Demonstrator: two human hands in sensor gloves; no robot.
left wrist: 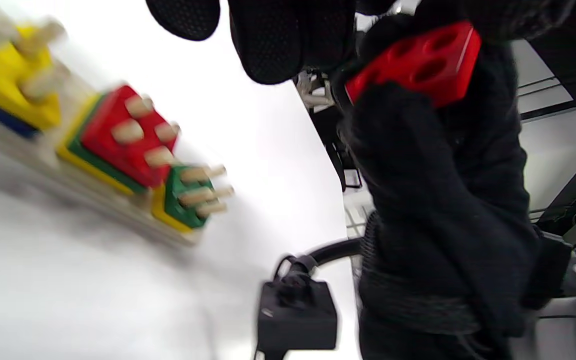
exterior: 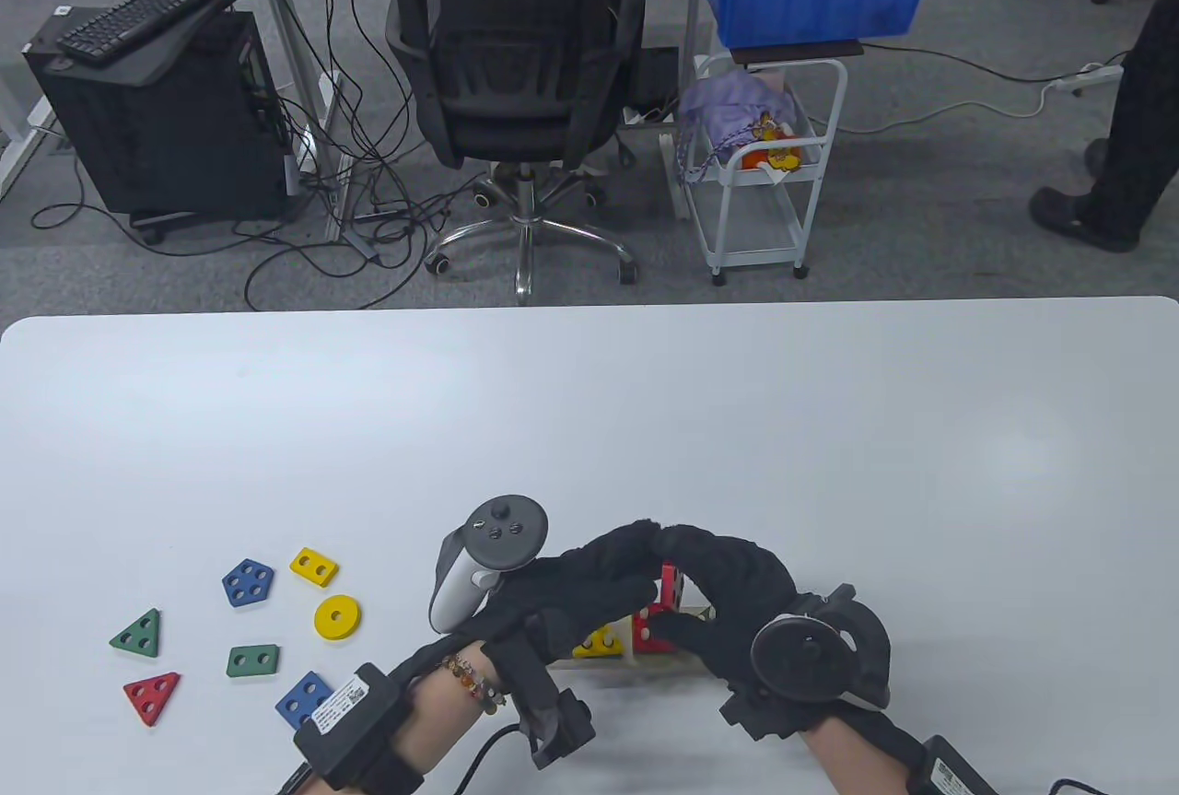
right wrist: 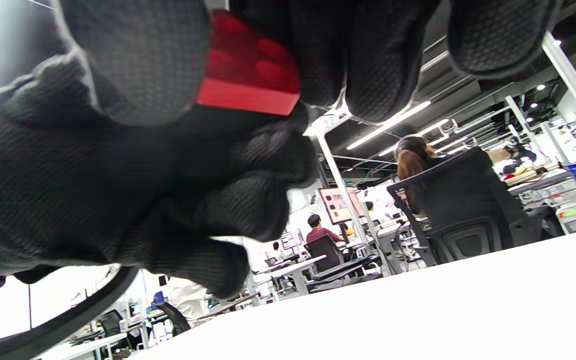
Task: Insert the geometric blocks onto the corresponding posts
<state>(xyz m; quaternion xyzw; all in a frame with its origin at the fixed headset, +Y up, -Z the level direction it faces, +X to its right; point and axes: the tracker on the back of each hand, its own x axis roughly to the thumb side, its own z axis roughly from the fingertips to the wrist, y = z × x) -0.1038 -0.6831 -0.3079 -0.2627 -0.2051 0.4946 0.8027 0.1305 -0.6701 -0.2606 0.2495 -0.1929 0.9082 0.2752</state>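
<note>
A red square wooden block with four holes [exterior: 671, 586] is held up in the air just above the wooden peg board [exterior: 645, 661], pinched between both gloved hands. The left hand [exterior: 571, 597] has its fingertips curled onto the block's left side, and the right hand [exterior: 728, 597] is wrapped over it from the right, thumb underneath, so both grips are closed on the same piece. In the left wrist view the block is seen tilted, with its holes facing the camera.

On the board itself, a red square block [left wrist: 125, 137] is already seated on its four pegs over green and yellow layers. A green block [left wrist: 183, 197] on yellow sits at the next station, and a yellow block [left wrist: 10, 77] over blue at the other side. That view is blurred, so the finer shapes can't be made out.

Loose pieces are scattered on the white table [exterior: 589, 408] well to the left: a blue pentagon [exterior: 247, 582], a yellow rectangle with two holes [exterior: 314, 567], a yellow ring [exterior: 337, 616], a green triangle [exterior: 138, 635], a red triangle [exterior: 153, 696], a green trapezoid [exterior: 253, 660] and a blue square [exterior: 304, 700] — the last partly tucked beside the left wrist.
</note>
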